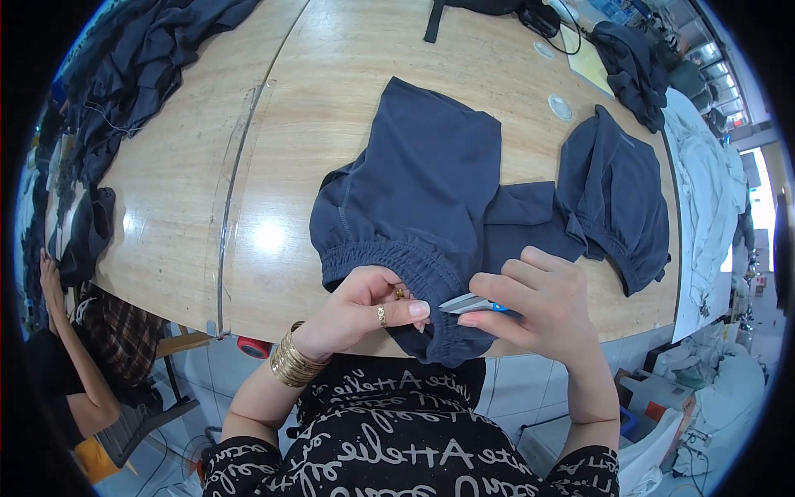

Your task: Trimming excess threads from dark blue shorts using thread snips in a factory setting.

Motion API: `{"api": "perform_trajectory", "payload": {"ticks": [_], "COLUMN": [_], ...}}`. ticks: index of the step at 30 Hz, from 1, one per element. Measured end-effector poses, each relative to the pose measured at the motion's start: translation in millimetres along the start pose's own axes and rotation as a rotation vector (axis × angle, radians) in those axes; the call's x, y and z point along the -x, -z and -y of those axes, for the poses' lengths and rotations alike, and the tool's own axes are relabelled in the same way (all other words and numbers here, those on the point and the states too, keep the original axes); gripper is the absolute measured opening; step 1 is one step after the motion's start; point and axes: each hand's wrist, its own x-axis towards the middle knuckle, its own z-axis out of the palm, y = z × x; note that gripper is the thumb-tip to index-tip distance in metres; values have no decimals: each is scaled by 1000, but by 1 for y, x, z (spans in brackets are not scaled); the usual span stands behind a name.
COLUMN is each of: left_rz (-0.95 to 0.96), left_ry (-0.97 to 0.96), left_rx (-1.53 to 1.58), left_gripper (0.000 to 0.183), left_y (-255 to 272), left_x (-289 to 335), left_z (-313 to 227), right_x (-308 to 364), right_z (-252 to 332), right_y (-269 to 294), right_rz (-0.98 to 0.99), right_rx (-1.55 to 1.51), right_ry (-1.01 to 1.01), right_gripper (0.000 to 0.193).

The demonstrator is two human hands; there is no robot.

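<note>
A dark navy garment (pixel 418 182) with a gathered elastic waistband lies on the table, its waistband at the near edge. My left hand (pixel 360 308) is closed on that waistband, thumb on top and some fingers hidden inside the opening. Closed around a small pair of thread snips (pixel 460 304) with a bit of blue on it, my right hand (pixel 538 302) is just right of the left thumb. The metal blades point left and lie over the waistband; whether they touch the fabric I cannot tell.
Another dark garment (pixel 614 190) lies to the right, with pale fabric (pixel 704 174) beyond it. Dark cloth (pixel 145 66) is heaped at far left. A taped table seam (pixel 236 182) runs left of me. A co-worker's arm (pixel 83 356) reaches in at the left edge.
</note>
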Motion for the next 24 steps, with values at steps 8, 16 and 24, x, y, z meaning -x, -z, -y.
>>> {"api": "perform_trajectory", "payload": {"ticks": [8, 16, 24], "left_rz": [15, 44, 16], "left_ry": [5, 7, -5], "left_rx": [11, 98, 141], "left_gripper": [17, 17, 16], "left_y": [0, -1, -4], "left_x": [0, 0, 0], "left_z": [0, -1, 2], "right_x": [0, -1, 0], "right_z": [0, 0, 1], "right_y": [-2, -3, -1], "right_rz": [-10, -33, -122], "right_rx": [-24, -34, -234], "right_ry": [16, 15, -149], "right_gripper": [28, 24, 30]}}
